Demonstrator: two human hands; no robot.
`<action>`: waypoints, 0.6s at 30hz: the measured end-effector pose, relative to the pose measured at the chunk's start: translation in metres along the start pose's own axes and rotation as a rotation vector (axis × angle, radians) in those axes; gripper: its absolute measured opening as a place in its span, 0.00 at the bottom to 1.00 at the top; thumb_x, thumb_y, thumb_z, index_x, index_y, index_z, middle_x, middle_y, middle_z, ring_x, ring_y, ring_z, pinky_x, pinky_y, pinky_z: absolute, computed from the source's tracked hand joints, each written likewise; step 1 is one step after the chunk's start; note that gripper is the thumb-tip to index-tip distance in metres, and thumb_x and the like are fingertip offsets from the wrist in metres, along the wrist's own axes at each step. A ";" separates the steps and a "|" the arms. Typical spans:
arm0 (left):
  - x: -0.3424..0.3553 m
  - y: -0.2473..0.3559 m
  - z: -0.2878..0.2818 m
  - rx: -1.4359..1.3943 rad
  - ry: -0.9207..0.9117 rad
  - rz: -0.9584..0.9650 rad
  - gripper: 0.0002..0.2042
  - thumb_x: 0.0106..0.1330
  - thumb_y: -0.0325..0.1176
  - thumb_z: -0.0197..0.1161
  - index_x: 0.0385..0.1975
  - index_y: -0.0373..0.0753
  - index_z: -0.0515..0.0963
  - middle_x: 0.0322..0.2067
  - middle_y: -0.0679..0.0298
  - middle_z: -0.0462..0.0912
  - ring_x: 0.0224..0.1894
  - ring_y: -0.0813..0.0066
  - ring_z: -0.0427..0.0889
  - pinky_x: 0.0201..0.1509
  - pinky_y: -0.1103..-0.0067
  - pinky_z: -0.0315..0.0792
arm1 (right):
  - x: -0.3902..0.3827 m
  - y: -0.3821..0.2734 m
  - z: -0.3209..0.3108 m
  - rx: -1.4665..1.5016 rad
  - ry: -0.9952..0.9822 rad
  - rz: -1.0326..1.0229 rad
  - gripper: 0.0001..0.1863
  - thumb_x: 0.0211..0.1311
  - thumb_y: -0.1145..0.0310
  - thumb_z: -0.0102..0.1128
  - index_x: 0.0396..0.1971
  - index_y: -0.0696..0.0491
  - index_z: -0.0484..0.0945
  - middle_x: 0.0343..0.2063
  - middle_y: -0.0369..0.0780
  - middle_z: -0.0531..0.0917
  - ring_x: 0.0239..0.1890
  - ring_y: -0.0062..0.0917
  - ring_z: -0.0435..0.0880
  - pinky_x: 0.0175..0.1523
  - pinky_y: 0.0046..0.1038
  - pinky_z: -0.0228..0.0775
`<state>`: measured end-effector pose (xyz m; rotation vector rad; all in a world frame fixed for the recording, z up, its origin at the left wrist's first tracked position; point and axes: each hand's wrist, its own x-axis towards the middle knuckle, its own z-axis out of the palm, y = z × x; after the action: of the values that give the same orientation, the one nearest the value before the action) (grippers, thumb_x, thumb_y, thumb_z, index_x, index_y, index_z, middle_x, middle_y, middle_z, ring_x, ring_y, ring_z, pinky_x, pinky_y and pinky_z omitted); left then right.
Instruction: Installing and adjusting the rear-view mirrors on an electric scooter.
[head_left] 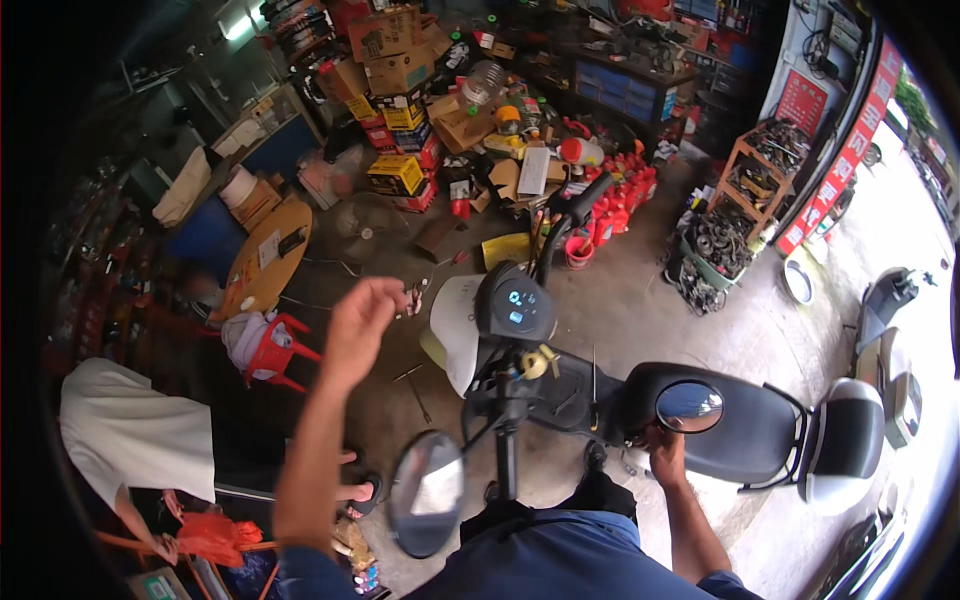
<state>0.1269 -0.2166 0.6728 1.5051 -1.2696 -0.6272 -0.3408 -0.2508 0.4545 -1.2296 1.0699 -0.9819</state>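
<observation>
A dark electric scooter stands before me, with a lit dashboard [516, 304], white front panel [455, 325] and long black seat [735, 432]. My left hand [362, 325] is raised left of the dashboard, its fingers curled together. Beside its fingertips shows a small shiny thing [413, 297], too small to make out. Over the front of the seat, my right hand [666, 455] is closed at the lower edge of a round rear-view mirror [690, 406]; the mirror's stem is hidden. Another mirror [428, 495] stands near the handlebar. A gold-coloured fitting [535, 363] sits below the dashboard.
Stacked cartons [395, 70] and red bottles [620, 200] crowd the back. A T-shaped tool [413, 392] lies on the floor. At left are a round wooden table [270, 250], a red stool [275, 355] and another person [140, 430]. A parts rack [755, 180] stands right.
</observation>
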 end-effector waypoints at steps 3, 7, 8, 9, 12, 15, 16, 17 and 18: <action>0.049 0.094 0.027 0.247 -0.080 0.063 0.09 0.70 0.26 0.53 0.46 0.33 0.75 0.37 0.65 0.81 0.42 0.81 0.79 0.49 0.82 0.72 | 0.038 -0.022 -0.016 0.038 -0.069 0.040 0.06 0.67 0.78 0.45 0.40 0.58 0.71 0.29 0.39 0.78 0.29 0.20 0.78 0.35 0.22 0.71; 0.109 0.173 0.094 0.709 -0.262 0.113 0.08 0.70 0.28 0.54 0.44 0.34 0.76 0.37 0.63 0.81 0.39 0.78 0.79 0.47 0.80 0.72 | 0.070 -0.031 -0.044 0.033 -0.134 -0.020 0.05 0.67 0.78 0.46 0.39 0.58 0.72 0.29 0.39 0.79 0.28 0.19 0.78 0.35 0.22 0.71; 0.126 0.177 0.111 0.872 -0.308 0.177 0.08 0.68 0.30 0.56 0.42 0.35 0.77 0.36 0.59 0.82 0.39 0.70 0.81 0.46 0.76 0.73 | 0.075 -0.031 -0.051 0.031 -0.164 0.001 0.05 0.67 0.78 0.46 0.39 0.58 0.72 0.29 0.40 0.79 0.28 0.20 0.79 0.35 0.23 0.72; 0.143 0.171 0.128 0.930 -0.350 0.271 0.09 0.67 0.31 0.56 0.41 0.35 0.77 0.36 0.57 0.82 0.41 0.64 0.81 0.46 0.72 0.73 | 0.078 -0.030 -0.056 0.051 -0.167 0.004 0.05 0.67 0.78 0.46 0.39 0.58 0.72 0.29 0.40 0.79 0.28 0.20 0.79 0.35 0.23 0.72; 0.186 0.128 0.164 1.063 -0.447 0.396 0.08 0.64 0.33 0.57 0.38 0.37 0.77 0.37 0.53 0.82 0.43 0.52 0.80 0.46 0.65 0.73 | 0.081 -0.032 -0.067 0.136 -0.129 0.058 0.06 0.67 0.80 0.44 0.37 0.60 0.72 0.27 0.38 0.78 0.28 0.18 0.78 0.36 0.22 0.71; 0.212 0.086 0.201 1.193 -0.434 0.309 0.07 0.64 0.33 0.57 0.37 0.39 0.77 0.36 0.56 0.82 0.43 0.53 0.80 0.45 0.62 0.74 | 0.078 -0.027 -0.079 0.151 -0.111 0.111 0.06 0.67 0.81 0.44 0.37 0.60 0.72 0.29 0.38 0.78 0.28 0.18 0.78 0.36 0.22 0.71; 0.220 0.072 0.211 1.184 -0.419 0.297 0.08 0.64 0.32 0.57 0.38 0.39 0.77 0.36 0.55 0.82 0.43 0.53 0.80 0.46 0.62 0.74 | 0.076 -0.020 -0.084 0.145 -0.095 0.121 0.05 0.67 0.80 0.46 0.39 0.58 0.72 0.31 0.39 0.80 0.29 0.19 0.79 0.36 0.21 0.72; 0.228 0.060 0.219 1.172 -0.402 0.284 0.08 0.64 0.32 0.57 0.39 0.38 0.77 0.37 0.55 0.81 0.44 0.52 0.80 0.46 0.62 0.73 | 0.073 -0.015 -0.088 0.152 -0.087 0.121 0.05 0.67 0.80 0.46 0.39 0.58 0.72 0.31 0.39 0.80 0.29 0.19 0.79 0.36 0.21 0.72; 0.236 0.043 0.226 1.171 -0.410 0.289 0.08 0.64 0.32 0.57 0.39 0.38 0.77 0.37 0.55 0.81 0.44 0.52 0.80 0.46 0.62 0.73 | 0.070 -0.013 -0.091 0.156 -0.062 0.129 0.05 0.67 0.80 0.46 0.40 0.58 0.72 0.32 0.39 0.80 0.29 0.19 0.79 0.36 0.22 0.72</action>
<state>-0.0131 -0.5148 0.6857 2.0743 -2.3477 0.0881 -0.4140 -0.3409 0.4589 -1.0441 0.9927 -0.9049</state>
